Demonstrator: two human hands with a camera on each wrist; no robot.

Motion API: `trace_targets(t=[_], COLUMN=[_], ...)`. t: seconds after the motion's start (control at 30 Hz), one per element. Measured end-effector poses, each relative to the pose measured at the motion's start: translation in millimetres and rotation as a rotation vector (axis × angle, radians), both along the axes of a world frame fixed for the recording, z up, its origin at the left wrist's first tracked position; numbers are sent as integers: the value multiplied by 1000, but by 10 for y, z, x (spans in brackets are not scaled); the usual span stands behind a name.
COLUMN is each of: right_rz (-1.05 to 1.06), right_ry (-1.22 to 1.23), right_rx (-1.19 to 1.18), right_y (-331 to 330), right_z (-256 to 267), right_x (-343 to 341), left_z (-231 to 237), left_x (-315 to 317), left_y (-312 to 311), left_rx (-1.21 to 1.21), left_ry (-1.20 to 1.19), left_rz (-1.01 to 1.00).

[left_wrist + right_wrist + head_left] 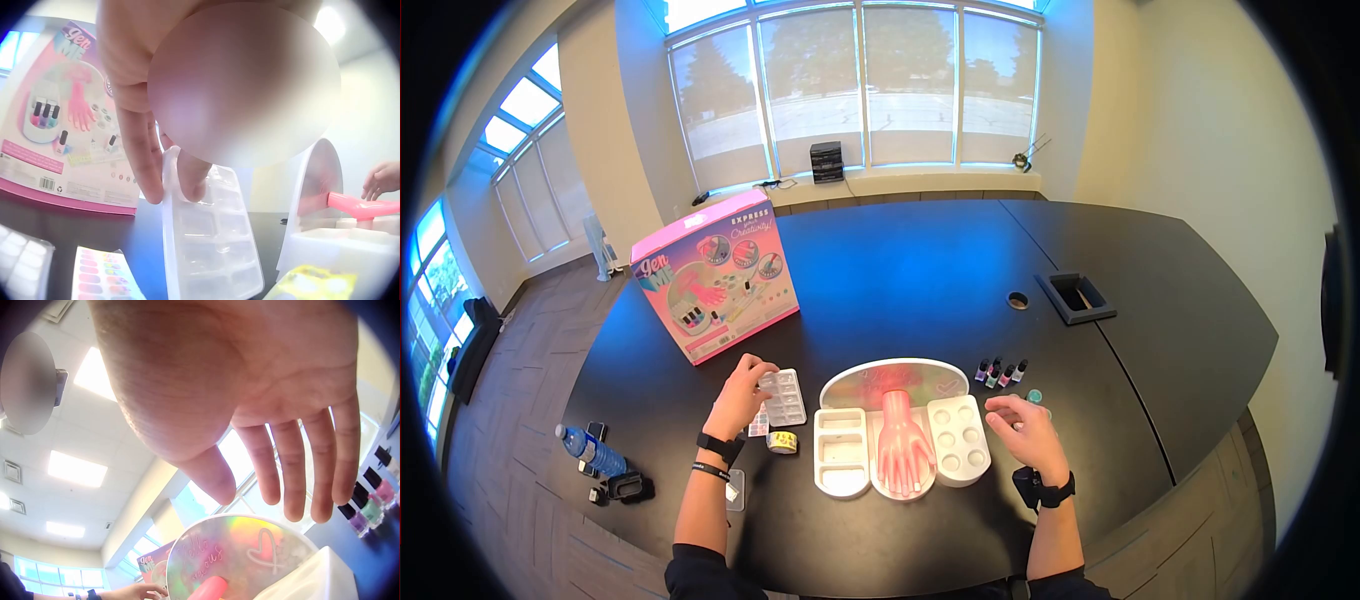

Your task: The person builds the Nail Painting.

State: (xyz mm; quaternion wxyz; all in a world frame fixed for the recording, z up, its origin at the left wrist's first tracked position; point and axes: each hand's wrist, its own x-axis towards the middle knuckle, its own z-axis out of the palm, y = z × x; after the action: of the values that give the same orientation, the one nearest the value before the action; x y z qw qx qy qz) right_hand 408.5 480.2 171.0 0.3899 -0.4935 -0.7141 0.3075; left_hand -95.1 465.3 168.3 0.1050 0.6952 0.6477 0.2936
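My left hand point(743, 397) pinches the upper end of a clear plastic tray with small square compartments point(215, 244), tipped up on edge in the left wrist view. Beneath it lie a sheet of nail stickers point(103, 275) and a yellow-patterned roll point(782, 443). My right hand point(1025, 440) hovers empty beside the white six-well tray point(956, 427), its fingers loosely extended in the right wrist view. Between both hands stands a white base with a pink model hand point(903, 445), palm down, in front of a rounded mirror panel point(231, 544).
A pink boxed kit point(715, 275) stands at the back left. Several nail polish bottles point(1000, 375) and a teal pot point(1034, 397) sit right of the mirror. A water bottle point(595, 450) and small black box point(632, 488) are far left. A desk opening point(1077, 298) lies back right.
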Motion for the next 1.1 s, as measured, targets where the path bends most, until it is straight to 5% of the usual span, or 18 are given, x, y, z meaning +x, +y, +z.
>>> trace_targets(t=[0.53, 1.1], right_rz=[-12, -6], right_ry=[-7, -8], right_rx=[6, 15], right_y=[-12, -5], right_z=[-9, -47], right_x=[7, 28], left_z=[558, 278], left_x=[447, 866], left_y=[-569, -361], left_rx=[285, 261], left_ry=[-129, -108], left_rz=[-98, -239])
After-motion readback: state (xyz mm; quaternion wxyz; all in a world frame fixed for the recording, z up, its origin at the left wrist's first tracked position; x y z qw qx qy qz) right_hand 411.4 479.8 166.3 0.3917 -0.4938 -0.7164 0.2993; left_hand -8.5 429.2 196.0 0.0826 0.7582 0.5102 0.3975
